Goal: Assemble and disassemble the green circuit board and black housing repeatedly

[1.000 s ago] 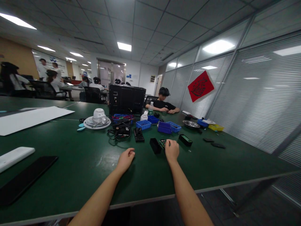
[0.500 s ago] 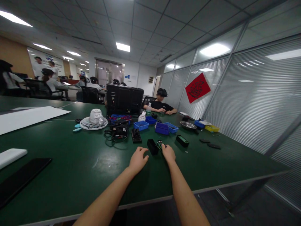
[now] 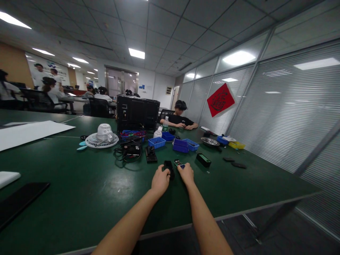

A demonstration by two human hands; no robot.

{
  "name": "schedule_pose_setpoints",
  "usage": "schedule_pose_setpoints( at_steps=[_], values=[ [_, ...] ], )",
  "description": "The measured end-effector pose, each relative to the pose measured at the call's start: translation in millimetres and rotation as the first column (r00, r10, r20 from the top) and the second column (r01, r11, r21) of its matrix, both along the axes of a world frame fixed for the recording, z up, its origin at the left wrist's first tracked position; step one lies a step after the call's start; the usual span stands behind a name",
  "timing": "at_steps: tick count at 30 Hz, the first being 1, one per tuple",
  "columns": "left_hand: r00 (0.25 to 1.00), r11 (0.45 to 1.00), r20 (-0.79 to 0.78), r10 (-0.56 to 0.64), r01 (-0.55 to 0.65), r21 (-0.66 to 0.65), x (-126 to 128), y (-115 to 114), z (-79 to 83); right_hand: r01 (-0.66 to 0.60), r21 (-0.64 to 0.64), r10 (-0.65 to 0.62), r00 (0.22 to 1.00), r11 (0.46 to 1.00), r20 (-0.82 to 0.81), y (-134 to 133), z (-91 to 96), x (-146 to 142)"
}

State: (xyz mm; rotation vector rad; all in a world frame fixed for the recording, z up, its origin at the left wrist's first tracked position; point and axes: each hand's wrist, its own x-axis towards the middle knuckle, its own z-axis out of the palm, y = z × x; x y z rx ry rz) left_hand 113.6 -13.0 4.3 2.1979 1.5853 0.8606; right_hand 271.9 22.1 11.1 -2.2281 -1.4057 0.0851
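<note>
Change since the earlier frame: your left hand (image 3: 160, 181) has come onto the black case (image 3: 169, 165); half a second ago it was just left of it, apart. The whole scene sits slightly further left in the view.
Left fingers: clamped on the case, thumb and index on its near end; the other fingertips are hidden.
Right fingers: closed on the near end of the circuit board (image 3: 177, 162), your right hand (image 3: 186, 172) covering that end; you cannot tell the exact pinch from here.
Board and case: side by side at lower centre of the frame, the board just right of the case, not inside it.
Case grip: best kept light and steady, fingertips off the open rim if you can manage it.
Board grip: edges only, I judge; pressing on the components risks bending or soiling them.
Neighbours: green-lined box (image 3: 203, 160) right of centre, small white ring (image 3: 208, 172) below it. Keep your right wrist from sweeping the ring away.
</note>
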Motion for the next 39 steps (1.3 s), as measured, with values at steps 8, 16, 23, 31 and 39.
schedule_pose_setpoints(
  at_steps=[8, 16, 23, 31, 39],
  values=[
    [0.992, 0.991, 0.123, -0.01, -0.007, 0.137, -6, -15, -14.1, -0.048, 0.161, 0.0, 0.958, 0.986, 0.285, -12, -0.5, -8],
    [0.988, 1.0, 0.152, -0.009, 0.006, 0.02, -12, -21, -6.5, -0.1, 0.132, 0.058, 0.956, 0.986, 0.289, -17, 5.1, -11],
    [0.99, 0.997, 0.12, -0.074, 0.076, -0.013, -13, -20, -4.6, 0.013, -0.109, 0.007, 0.982, 0.994, 0.188, -16, 6.2, -4],
    [0.989, 0.996, 0.123, -0.084, 0.088, -0.022, -12, -15, -9.1, -0.129, -0.082, 0.136, 0.988, 0.988, 0.076, -18, 6.6, -20],
    [0.982, 0.992, 0.162, -0.102, 0.113, -0.06, -11, -15, -10.6, -0.016, 0.155, 0.044, 0.983, 0.988, -0.177, -16, 11.6, -13]
  ],
)
